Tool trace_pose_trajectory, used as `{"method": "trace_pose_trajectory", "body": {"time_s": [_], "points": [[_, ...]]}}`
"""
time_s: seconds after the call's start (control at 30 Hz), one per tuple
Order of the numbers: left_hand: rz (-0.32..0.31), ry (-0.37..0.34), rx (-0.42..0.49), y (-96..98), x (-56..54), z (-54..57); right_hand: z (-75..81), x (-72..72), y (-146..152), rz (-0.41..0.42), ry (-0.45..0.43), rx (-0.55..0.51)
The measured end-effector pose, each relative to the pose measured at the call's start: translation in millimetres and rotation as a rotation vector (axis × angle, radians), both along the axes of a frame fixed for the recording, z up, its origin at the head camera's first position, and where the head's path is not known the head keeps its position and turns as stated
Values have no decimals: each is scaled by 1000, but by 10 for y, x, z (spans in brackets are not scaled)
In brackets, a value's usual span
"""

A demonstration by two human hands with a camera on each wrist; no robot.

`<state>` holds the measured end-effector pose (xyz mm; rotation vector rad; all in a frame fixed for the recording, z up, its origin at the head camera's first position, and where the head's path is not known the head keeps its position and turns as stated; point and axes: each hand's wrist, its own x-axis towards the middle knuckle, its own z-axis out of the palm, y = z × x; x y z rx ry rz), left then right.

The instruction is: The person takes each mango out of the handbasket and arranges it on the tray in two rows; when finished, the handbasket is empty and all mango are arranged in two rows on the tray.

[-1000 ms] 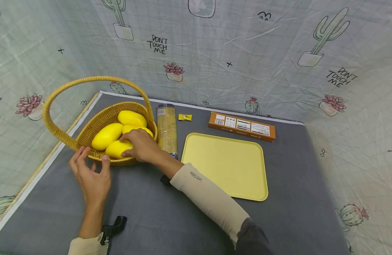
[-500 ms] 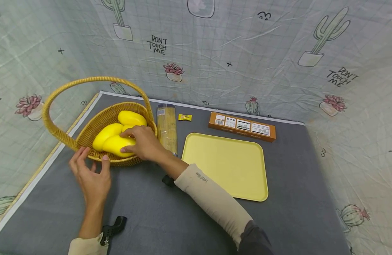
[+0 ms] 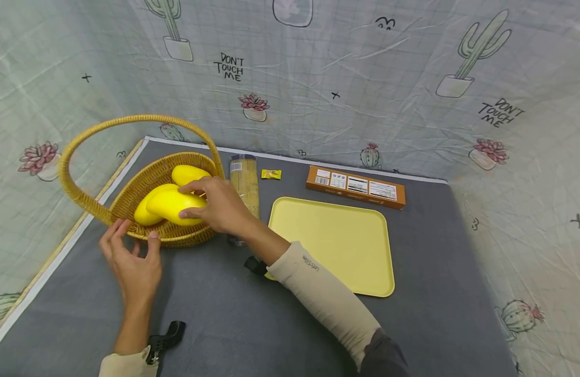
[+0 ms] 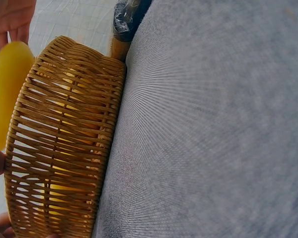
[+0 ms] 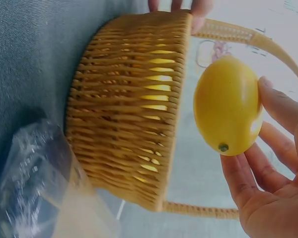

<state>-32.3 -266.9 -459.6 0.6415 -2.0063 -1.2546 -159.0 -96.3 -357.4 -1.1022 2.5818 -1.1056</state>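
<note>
Succulent-print cloth [image 3: 308, 78] backs the gray table [image 3: 223, 314] where my right fingers [image 5: 283, 104] grasp a yellow mango [image 3: 174, 203] above the wicker basket [image 3: 186, 241], my left fingers [image 3: 153, 248] spread against its wall, seemingly to steady it.

Right hand [image 3: 219, 207]: thumb [image 3: 192, 213] opposes fingers [image 3: 199, 185] in pinch grip, forearm [image 3: 325, 298] behind. Left hand [image 3: 134, 264]: left of the right hand, thumb spread apart.

Washed-out glare, right wrist view

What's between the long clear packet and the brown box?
A small yellow sachet lies there, nearer the long clear packet; the head view shows it.
</note>
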Motion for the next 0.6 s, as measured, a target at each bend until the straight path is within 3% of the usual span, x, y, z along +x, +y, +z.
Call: {"method": "trace_pose_trajectory", "body": {"time_s": [0.33,0.6], "points": [[5,12,6,13,7,2,135,7,314,-14,65,-111],[1,18,8,15,7,-9,189,-4,586,-40,6,-162]]}}
